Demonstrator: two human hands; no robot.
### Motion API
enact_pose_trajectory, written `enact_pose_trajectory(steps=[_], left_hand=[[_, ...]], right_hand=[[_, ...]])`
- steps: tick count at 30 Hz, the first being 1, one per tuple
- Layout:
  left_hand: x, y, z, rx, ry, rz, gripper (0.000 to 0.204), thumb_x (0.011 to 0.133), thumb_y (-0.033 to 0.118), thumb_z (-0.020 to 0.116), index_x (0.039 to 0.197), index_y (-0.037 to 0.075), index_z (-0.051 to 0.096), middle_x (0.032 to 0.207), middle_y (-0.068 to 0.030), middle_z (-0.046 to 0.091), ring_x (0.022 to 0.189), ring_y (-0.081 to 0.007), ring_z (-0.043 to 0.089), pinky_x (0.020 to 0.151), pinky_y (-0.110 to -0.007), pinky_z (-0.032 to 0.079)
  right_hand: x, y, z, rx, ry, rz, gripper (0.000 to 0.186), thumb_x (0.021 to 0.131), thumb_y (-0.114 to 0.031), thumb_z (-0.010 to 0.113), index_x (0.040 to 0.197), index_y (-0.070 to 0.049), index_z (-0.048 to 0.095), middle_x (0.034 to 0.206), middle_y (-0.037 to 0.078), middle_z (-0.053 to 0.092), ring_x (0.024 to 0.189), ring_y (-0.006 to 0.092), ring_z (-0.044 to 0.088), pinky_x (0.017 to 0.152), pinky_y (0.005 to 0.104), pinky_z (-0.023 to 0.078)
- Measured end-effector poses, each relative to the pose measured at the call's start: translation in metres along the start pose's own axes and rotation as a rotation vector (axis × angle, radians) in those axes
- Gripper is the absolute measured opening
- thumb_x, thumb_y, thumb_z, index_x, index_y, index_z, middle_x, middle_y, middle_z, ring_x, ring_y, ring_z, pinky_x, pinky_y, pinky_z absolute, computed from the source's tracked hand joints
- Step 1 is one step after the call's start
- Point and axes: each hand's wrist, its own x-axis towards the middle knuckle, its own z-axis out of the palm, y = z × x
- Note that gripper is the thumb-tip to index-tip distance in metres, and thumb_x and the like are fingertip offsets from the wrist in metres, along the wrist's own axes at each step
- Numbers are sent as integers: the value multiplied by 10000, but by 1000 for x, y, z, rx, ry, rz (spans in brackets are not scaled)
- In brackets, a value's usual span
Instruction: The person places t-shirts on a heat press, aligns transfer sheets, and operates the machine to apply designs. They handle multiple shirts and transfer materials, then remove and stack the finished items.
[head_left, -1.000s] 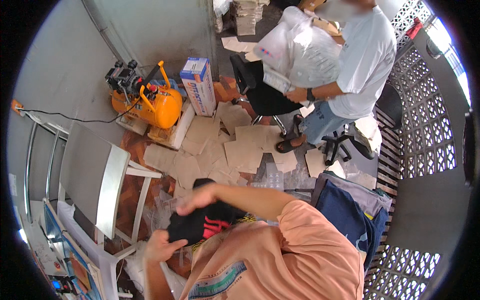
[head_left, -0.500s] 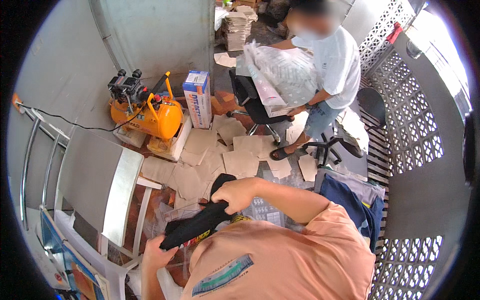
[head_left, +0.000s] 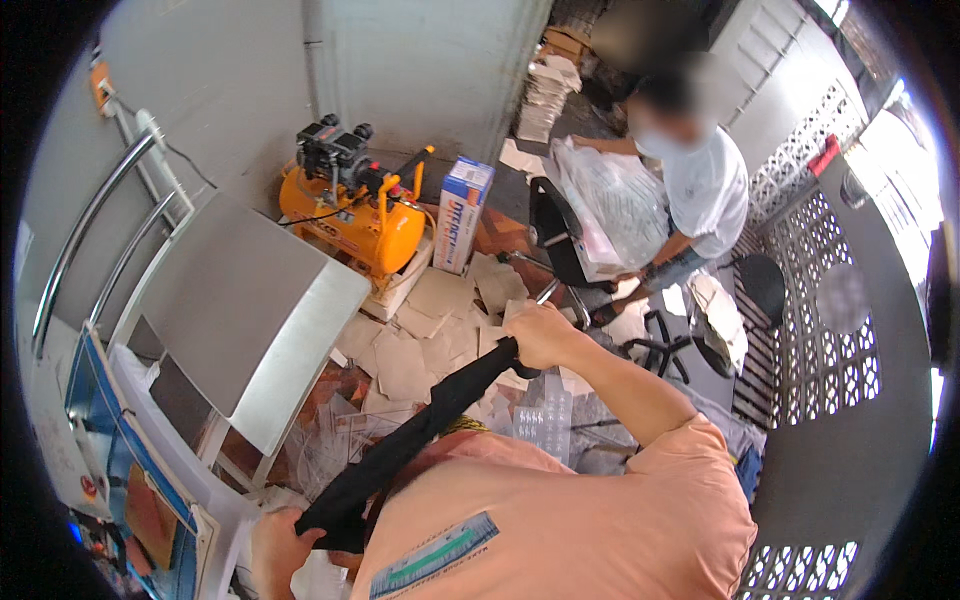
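My right hand (head_left: 538,335) is raised at the centre, fingers closed on one end of a black cloth (head_left: 410,428). My left hand (head_left: 280,545), lower left, grips the other end, and the cloth stretches taut on a diagonal between them, just in front of my peach shirt. Left of the cloth stands a white-framed piece of equipment with a grey sloped top (head_left: 225,300). Beside my left hand is a blue-framed machine (head_left: 135,440), partly cut off by the lens rim.
An orange compressor (head_left: 370,230) and a tall box (head_left: 460,215) stand by the wall. A co-worker in white (head_left: 700,195) bends over a plastic bundle (head_left: 605,200) on a black chair (head_left: 555,240). Loose sheets (head_left: 440,295) cover the floor. A chair base (head_left: 660,355) stands right.
My hands have moved apart, right hand up, left hand down-left, stretching the cloth out. The view has turned, shifting the room rightward. The co-worker has bent lower over the bundle.
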Motion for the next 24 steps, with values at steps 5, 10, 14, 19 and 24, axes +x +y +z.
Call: enact_pose_trajectory(steps=[5,10,14,19,24], left_hand=[[-25,-75,13,-404,336,5,209,641,8,806,793,-4,664,805,-158,669,771,-313,661,679,-379,500],[-22,-76,-33,-815,845,62,103,750,-54,680,793,13,615,793,-102,625,770,-225,619,686,-307,484],[20,-88,-126,-206,1422,-40,129,919,91,590,861,-17,628,846,-139,642,810,-286,626,744,-374,488],[98,-157,-260,141,1624,-305,135,902,20,579,1000,6,672,960,-158,677,916,-331,659,845,-367,495],[200,-258,-328,508,1332,-612,116,846,133,631,858,72,729,896,-165,642,919,-349,624,815,-450,492]], right_hand=[[70,11,-12,227,-154,-270,408,679,-242,812,1016,-60,672,1028,175,669,965,359,635,815,437,503],[109,21,-104,626,174,-192,283,645,-144,767,845,-28,605,780,49,609,773,180,604,729,340,471],[217,-41,-203,1482,447,-717,268,657,-120,622,884,20,602,826,76,601,843,189,584,778,316,454],[373,-137,-337,751,778,-463,213,850,-159,583,971,-3,663,860,52,640,864,171,594,801,307,453],[514,-211,-372,393,683,-227,279,842,-233,664,1080,-103,727,1037,135,718,975,253,669,830,364,506]])
